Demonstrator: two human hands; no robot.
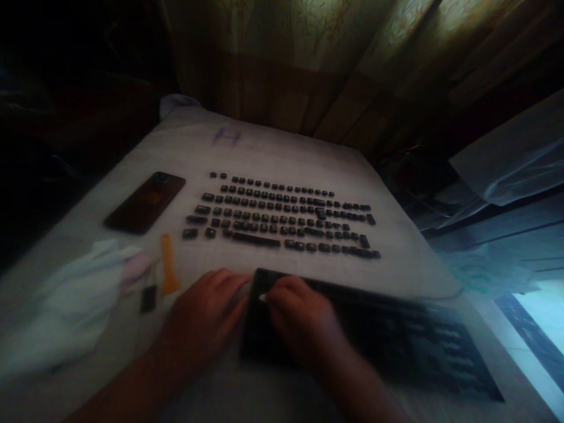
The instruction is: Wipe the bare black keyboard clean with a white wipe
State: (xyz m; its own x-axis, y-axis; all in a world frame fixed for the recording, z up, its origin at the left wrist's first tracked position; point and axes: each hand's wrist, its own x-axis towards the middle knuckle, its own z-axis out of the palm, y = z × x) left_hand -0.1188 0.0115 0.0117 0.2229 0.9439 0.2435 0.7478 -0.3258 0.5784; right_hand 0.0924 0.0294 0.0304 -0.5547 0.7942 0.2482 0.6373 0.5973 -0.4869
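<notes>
A black keyboard base (379, 329) with its keycaps off lies slantwise in front of me. My left hand (211, 305) holds it at its left edge, fingers against the side. Over its upper left corner is my right hand (299, 311), thumb and fingers pinched on a small white-tipped thing (263, 298). Only the pale tip shows, so its kind is unclear; it is at the keyboard's surface. Beyond the keyboard, loose black keycaps (264, 218) are laid out in rows, with the long space bar (256, 239) in the nearest row.
Left of my hands are an orange scraper-like tool (167, 264), a small black piece (148, 298) and a crumpled white cloth (66, 317). A dark phone (145, 202) lies farther back. All rest on a pale cloth-covered surface (282, 155); a curtain (308, 59) hangs behind.
</notes>
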